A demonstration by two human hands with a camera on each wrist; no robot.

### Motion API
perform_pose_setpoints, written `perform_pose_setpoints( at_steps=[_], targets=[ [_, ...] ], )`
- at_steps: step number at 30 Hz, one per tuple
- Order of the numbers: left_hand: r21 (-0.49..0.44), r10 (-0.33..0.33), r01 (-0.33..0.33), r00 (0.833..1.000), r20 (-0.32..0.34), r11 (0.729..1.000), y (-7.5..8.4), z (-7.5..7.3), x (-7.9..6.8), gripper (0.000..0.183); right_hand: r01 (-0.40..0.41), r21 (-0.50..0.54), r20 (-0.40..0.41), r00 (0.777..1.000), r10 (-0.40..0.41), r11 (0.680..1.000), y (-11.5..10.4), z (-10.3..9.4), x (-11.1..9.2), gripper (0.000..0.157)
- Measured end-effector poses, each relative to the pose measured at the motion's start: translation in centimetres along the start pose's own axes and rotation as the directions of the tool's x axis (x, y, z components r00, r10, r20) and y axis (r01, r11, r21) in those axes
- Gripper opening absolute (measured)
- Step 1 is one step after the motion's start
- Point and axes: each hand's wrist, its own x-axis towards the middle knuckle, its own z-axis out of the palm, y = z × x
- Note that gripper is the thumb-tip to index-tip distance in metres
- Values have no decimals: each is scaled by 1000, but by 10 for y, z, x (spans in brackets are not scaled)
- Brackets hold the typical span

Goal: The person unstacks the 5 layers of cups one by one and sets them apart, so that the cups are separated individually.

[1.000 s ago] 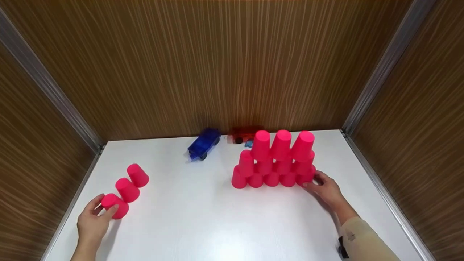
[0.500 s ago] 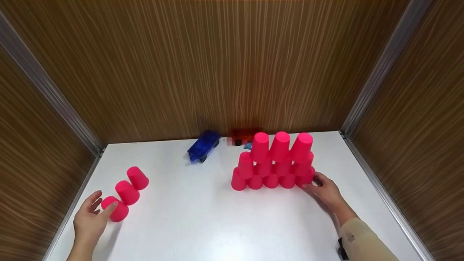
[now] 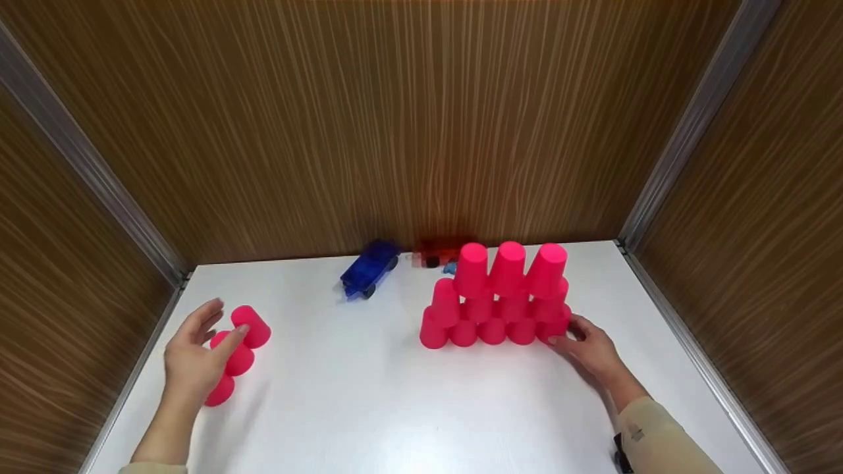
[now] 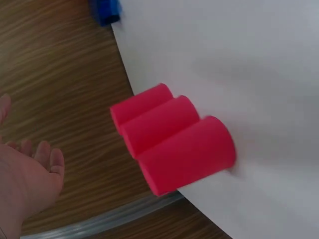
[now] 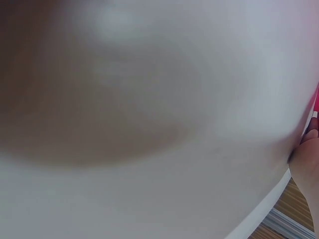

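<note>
Three bright pink cups stand upside down in a slanting row at the left: the far cup (image 3: 253, 329), the middle cup (image 3: 242, 361) and the near cup (image 3: 220, 393). My left hand (image 3: 194, 359) is raised over this row with thumb and fingers spread, holding nothing; it partly covers the nearer two. In the left wrist view the hand (image 4: 27, 179) is apart from the cups. At the right rises a three-level wall of upside-down pink cups (image 3: 479, 308). My right hand (image 3: 596, 352) holds its bottom right cup (image 3: 552, 329), thumb in front and fingers at its right side.
A blue toy car (image 3: 370, 270) stands near the back edge. Behind the cup wall are a red toy car (image 3: 438, 253) and a small light-blue thing (image 3: 450, 267). Wood-patterned panels (image 3: 421, 131) enclose the white table (image 3: 369, 408) at back and sides.
My left hand has let go of the near cup in the left row, lifted, and moved forward and right towards the far cup. The right hand stays at the wall.
</note>
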Motion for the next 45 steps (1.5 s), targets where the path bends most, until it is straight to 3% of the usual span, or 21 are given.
perform_pose_setpoints(
  at_steps=[3,6,11,16,19,31,38,45],
  targets=[
    [-32,81,-80,996,36,996,22,14,4,78,5,-9,0,1000,-5,1000,0,-1,1,84],
    [-81,192,-187,980,61,979,43,31,9,71,2,-13,-1,1000,-2,1000,0,-1,1,85],
    [-159,324,-306,940,104,939,79,66,15,60,-4,-5,0,1000,4,1000,-1,-2,2,86],
    [-253,420,-375,894,155,892,108,105,17,58,-15,16,6,1000,15,1000,-1,-3,1,89],
    [-258,457,-403,867,199,878,123,128,15,57,-13,11,8,1000,13,1000,-1,-4,0,89],
    [-242,491,-430,798,348,870,175,209,1,59,26,-15,-8,1000,-26,1000,1,-5,-1,81],
    [-264,455,-374,785,419,889,196,238,-6,64,22,10,-7,1000,-22,1000,0,-5,-1,82],
    [-269,431,-342,788,439,900,200,256,-9,66,16,-1,0,1000,-16,1000,-1,-1,0,82]
  ],
)
